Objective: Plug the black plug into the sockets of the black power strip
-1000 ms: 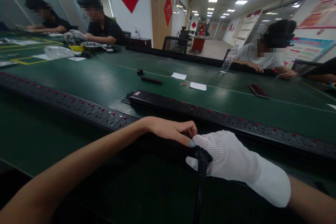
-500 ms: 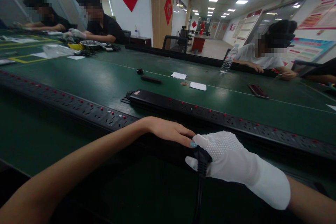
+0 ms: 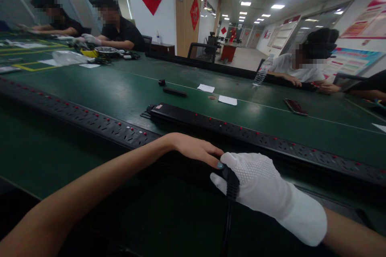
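In my right hand [image 3: 256,176], which wears a white glove with a dotted grip, a black power plug [image 3: 231,182] is gripped, its thick cord [image 3: 228,225] hanging down toward me. My bare left hand [image 3: 196,150] reaches in from the left, palm down. Its thumb, with a blue-grey nail, touches the top of the plug; its other fingertips are hidden behind the gloved thumb, and they appear closed about the plug's front end. Below the left wrist runs a long black power strip [image 3: 99,122] with red lights. The plug's prongs are hidden.
A second power strip [image 3: 241,132] lies just beyond my hands on the green table [image 3: 126,88]. Farther off are white papers [image 3: 227,100], a black bar [image 3: 175,92], a phone [image 3: 295,107] and a water bottle [image 3: 262,71]. Several people sit around the table.
Both hands stay at the plug; the gloved hand has turned and shifted slightly left and down with it. The whole view has also shifted a little.
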### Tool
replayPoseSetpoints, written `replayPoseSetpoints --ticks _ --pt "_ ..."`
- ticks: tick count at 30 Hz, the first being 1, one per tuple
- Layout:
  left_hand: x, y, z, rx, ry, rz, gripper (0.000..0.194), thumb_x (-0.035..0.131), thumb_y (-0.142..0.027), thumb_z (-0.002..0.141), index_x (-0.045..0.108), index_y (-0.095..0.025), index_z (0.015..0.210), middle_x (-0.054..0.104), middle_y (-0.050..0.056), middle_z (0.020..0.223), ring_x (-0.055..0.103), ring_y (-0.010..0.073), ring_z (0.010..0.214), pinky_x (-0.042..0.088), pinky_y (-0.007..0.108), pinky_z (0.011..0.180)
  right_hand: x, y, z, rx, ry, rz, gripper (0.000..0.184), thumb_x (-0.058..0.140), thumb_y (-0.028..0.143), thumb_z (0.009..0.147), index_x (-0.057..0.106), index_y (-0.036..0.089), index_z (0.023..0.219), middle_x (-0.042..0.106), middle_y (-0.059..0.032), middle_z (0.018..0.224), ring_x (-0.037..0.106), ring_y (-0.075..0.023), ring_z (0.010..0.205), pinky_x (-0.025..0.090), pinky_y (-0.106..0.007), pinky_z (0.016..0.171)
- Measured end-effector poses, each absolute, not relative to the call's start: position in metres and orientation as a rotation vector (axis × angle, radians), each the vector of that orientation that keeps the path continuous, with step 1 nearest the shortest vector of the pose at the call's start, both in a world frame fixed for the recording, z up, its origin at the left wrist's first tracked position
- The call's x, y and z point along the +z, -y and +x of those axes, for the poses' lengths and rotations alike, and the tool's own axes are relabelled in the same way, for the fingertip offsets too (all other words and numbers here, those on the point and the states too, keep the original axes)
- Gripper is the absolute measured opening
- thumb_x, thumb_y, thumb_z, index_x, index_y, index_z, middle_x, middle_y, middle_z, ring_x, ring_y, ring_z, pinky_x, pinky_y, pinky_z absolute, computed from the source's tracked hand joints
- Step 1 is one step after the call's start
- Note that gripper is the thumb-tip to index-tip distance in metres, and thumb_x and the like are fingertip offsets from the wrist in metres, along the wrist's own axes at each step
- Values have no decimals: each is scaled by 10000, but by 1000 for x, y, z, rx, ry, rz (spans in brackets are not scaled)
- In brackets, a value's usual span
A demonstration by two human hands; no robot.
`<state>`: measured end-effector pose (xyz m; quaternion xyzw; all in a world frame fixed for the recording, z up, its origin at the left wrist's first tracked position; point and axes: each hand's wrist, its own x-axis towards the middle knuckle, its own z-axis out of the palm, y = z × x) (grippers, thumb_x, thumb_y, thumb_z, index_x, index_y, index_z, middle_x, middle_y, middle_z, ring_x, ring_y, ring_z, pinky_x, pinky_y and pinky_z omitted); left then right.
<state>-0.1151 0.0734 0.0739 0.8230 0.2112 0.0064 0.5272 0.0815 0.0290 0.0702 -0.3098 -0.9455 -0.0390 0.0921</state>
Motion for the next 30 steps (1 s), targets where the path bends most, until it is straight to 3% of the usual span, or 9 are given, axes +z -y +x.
replayPoseSetpoints --ticks 8,14,20,26,30 --pt "72 -73 -117 71 -501 2040 447 496 -336 853 439 -179 1267 515 32 1253 465 164 1152 322 308 995 75 -29 78 -151 2881 -895 258 383 328 874 579 162 852 611 -55 688 563 -169 594 344 -272 525" --pt "76 -65 -112 82 -559 2209 467 455 -306 877 360 -197 1322 452 48 1325 451 162 1169 333 313 986 78 -24 116 -117 2847 -876 211 415 304 866 568 186 781 564 -7 631 502 -135 526 323 -261 500" --pt "68 -38 -90 168 -779 2592 541 351 -466 891 264 -238 1374 419 86 1346 454 260 1157 364 415 927 70 -16 159 -38 2709 -979 195 469 326 840 557 183 740 564 1 638 494 -104 532 346 -224 512" --pt "68 -38 -89 137 -694 2667 691 372 -623 813 226 -264 1385 420 88 1336 493 265 1091 390 373 855 69 -12 171 221 2201 -1140 205 397 331 889 520 199 791 544 8 625 511 -110 518 389 -227 478" --pt "66 -41 -90 128 -689 2678 798 431 -670 749 206 -250 1389 441 86 1315 499 265 1082 394 359 839 77 -17 153 481 2223 -1182 312 356 382 902 454 207 662 499 19 576 483 -109 484 375 -226 440"
